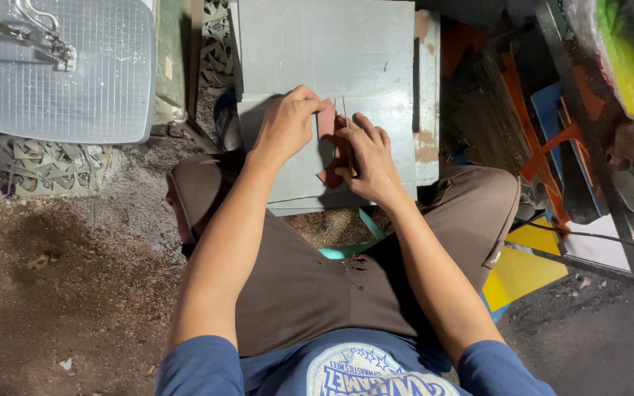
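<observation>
Reddish-brown piece (329, 139) pinched by left hand (285, 128) and right hand (370, 161) fingers over grey sheet (332, 59).

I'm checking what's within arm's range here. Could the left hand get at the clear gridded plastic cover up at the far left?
Probably yes. The left hand rests on the grey sheet, and the gridded plastic cover lies to its left with nothing standing between them. It would have to let go of the reddish piece first.

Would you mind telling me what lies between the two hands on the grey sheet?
In the head view, a reddish-brown piece lies between the left hand and right hand, both touching it.
</observation>
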